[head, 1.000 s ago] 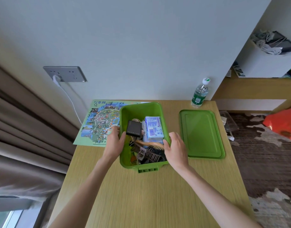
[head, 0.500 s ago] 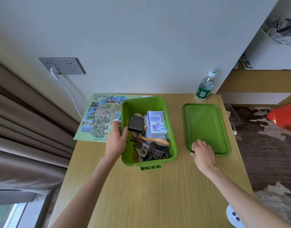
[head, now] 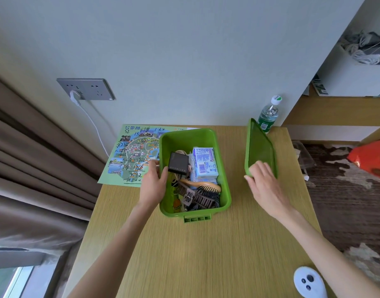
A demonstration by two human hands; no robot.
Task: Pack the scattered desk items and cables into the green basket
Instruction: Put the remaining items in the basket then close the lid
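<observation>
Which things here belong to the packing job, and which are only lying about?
Job: basket, gripped by the left hand; lid, tilted up in the right hand; inside the basket: black box, tissue pack, hairbrush.
Lying about: map, bottle, wall plug, red bag.

On the worktop (head: 206,254), the basket (head: 224,190) sits between map (head: 129,155) at left and lid (head: 260,147) at right; a bottle (head: 268,117) stands behind.

Left hand (head: 153,184) grips; right hand (head: 264,183), seemingly.
</observation>
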